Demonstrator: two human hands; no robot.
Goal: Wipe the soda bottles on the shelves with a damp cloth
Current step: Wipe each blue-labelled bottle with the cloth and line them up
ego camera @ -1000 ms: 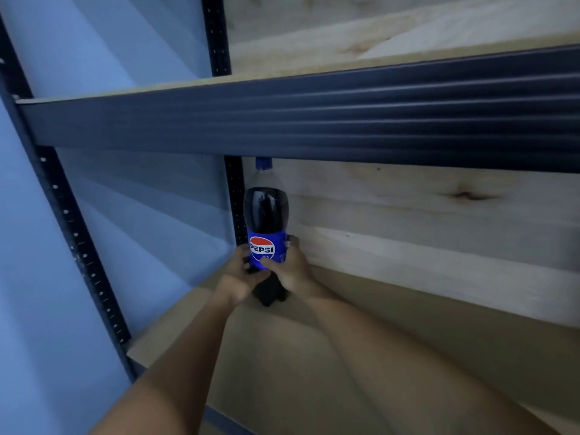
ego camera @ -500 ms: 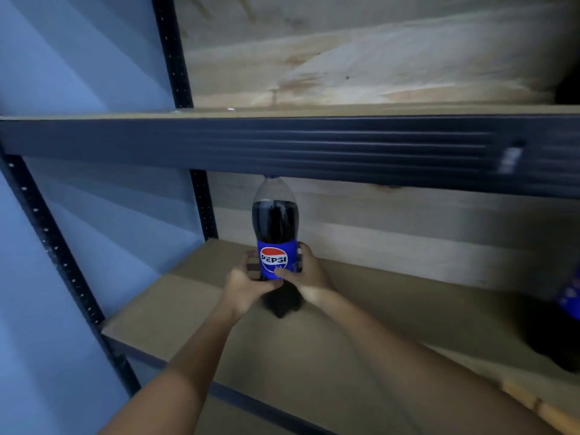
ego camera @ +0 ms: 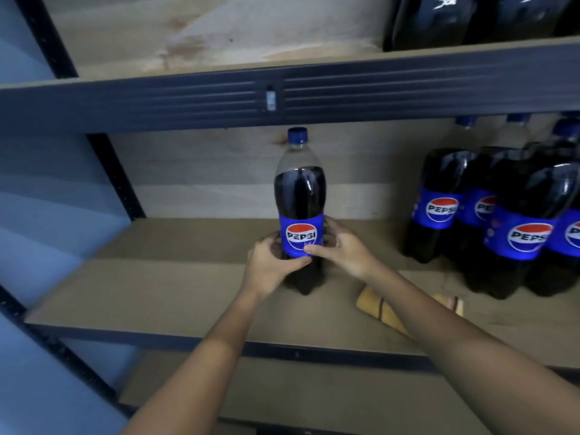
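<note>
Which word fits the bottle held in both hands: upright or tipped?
Upright. The bottle has its blue cap directly above its base on the shelf, gripped by the left hand and right hand.

Bare shelf board lies open at frame left, while clustered bottles and a folded cloth block the right.

A bottle stands upright on the middle shelf, between both hands; a cluster of bottles stands well to its right (a cloth lies before them).
</note>
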